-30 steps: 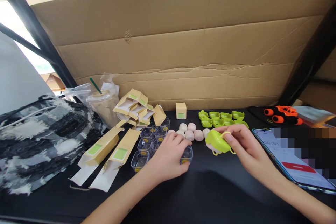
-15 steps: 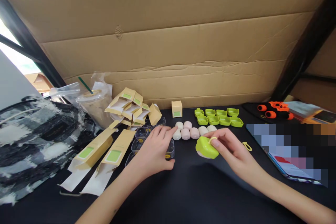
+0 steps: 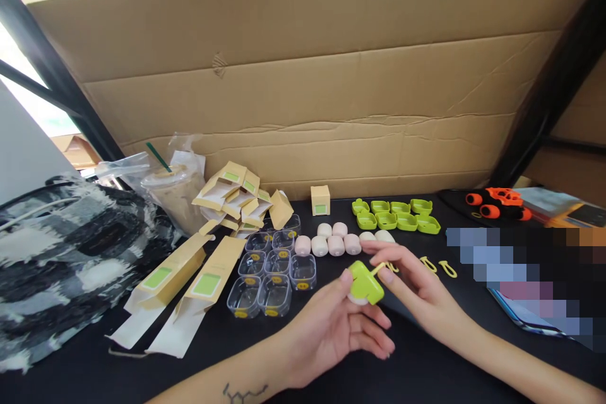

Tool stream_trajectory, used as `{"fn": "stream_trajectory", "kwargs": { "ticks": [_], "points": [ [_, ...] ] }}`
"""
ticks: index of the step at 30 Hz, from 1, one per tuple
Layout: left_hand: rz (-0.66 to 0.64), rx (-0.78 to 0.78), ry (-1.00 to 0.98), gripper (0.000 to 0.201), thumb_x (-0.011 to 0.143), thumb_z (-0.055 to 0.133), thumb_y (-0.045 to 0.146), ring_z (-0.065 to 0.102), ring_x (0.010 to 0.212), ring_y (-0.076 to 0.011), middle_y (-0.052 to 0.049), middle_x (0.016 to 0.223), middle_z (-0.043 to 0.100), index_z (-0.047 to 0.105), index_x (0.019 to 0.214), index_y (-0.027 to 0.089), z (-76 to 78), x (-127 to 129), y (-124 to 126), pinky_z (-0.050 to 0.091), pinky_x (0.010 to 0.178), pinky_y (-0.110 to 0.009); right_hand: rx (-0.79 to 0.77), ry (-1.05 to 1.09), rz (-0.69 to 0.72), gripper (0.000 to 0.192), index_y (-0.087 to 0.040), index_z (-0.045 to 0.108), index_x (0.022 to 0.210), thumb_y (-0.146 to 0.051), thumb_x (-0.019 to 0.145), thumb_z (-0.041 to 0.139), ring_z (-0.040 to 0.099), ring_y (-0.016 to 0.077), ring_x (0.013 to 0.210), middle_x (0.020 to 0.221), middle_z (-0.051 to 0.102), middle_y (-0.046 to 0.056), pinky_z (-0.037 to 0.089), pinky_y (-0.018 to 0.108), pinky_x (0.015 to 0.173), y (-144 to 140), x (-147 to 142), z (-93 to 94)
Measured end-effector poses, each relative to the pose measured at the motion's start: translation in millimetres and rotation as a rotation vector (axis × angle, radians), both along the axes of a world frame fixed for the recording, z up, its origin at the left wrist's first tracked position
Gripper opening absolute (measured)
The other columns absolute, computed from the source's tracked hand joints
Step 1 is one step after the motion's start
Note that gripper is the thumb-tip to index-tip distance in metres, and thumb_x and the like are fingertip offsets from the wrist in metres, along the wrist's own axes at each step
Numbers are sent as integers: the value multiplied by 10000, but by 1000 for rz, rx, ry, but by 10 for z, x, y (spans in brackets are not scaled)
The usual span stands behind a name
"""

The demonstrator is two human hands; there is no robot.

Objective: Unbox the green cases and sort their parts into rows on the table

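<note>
Above a black surface [image 3: 379, 366] backed by a cardboard wall [image 3: 303, 76], the left hand [image 3: 331, 328] and right hand [image 3: 411, 284] together grip a green case [image 3: 363, 282]; clear tubs [image 3: 269, 271] lie left of the left hand.

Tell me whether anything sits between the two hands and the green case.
Nothing visible does. The left hand and the right hand both already touch the green case, holding it above the black table, in front of the clear plastic tubs.

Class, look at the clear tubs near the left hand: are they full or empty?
Empty. The clear tubs show only the black table and small yellow marks through their walls; the pink pieces lie beside them.
</note>
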State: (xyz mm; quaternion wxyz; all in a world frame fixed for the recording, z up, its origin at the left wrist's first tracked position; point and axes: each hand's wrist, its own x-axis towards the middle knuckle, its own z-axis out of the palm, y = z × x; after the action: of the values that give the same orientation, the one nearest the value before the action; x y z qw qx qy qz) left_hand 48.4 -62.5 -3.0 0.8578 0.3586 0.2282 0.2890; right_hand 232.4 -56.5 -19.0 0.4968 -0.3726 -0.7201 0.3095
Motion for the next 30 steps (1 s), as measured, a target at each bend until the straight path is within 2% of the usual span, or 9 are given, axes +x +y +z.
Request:
{"fn": "stream_trajectory", "kwargs": {
  "ticks": [2, 5, 10, 15, 21, 25, 30],
  "points": [
    [142, 52, 4, 359, 808, 608, 470, 656, 639, -139, -59, 761, 662, 500, 873, 134, 15, -25, 15, 485, 636, -251, 143, -135, -57, 258, -278, 518, 1129, -297, 874, 555, 509, 235, 1174, 1205, 566, 72, 435, 397, 975, 4, 37, 22],
    [232, 167, 117, 388, 774, 661, 451, 660, 632, -147, -53, 767, 670, 409, 867, 171, -29, -22, 28, 492, 640, -283, 264, -282, -47, 488, -278, 467, 1223, -266, 777, 666, 589, 225, 1011, 1131, 574, 79, 512, 358, 860, -4, 48, 46],
    [261, 299, 320, 526, 702, 686, 538, 599, 528, -122, 30, 619, 604, 346, 900, 189, -145, 21, 26, 457, 526, -251, 343, -369, 8, 405, -255, 512, 1139, -207, 765, 660, 600, 234, 1049, 1104, 594, 95, 521, 347, 864, -6, -16, 34],
    [288, 351, 273, 594, 656, 772, 405, 575, 633, -90, 34, 781, 591, 364, 1029, 188, -180, 2, 40, 466, 640, -255, 380, -376, -1, 407, -248, 469, 1088, -130, 733, 630, 607, 234, 1075, 1147, 583, 119, 522, 350, 862, -18, -23, -11],
    [287, 513, 247, 511, 716, 737, 258, 585, 948, -167, -44, 1053, 614, 461, 1143, 204, -235, -2, 28, 442, 835, -296, 362, -368, 31, 414, -258, 446, 1025, -57, 684, 567, 628, 223, 1066, 1190, 600, 107, 525, 332, 844, -44, -22, -56],
    [287, 461, 249, 646, 687, 756, 263, 564, 1074, -230, -95, 1215, 593, 464, 1258, 184, -152, 20, 13, 430, 899, -323, 313, -339, 8, 411, -255, 436, 1004, -62, 661, 552, 638, 231, 1045, 1156, 621, 103, 527, 344, 832, -58, -60, -36],
    [288, 363, 238, 759, 648, 788, 296, 552, 1081, -230, -110, 1210, 603, 453, 1313, 151, -84, 13, -11, 423, 911, -313, 287, -320, -16, 396, -256, 434, 986, -67, 652, 531, 649, 231, 1013, 1114, 634, 92, 532, 345, 803, -78, -93, -17]
  ]
}}
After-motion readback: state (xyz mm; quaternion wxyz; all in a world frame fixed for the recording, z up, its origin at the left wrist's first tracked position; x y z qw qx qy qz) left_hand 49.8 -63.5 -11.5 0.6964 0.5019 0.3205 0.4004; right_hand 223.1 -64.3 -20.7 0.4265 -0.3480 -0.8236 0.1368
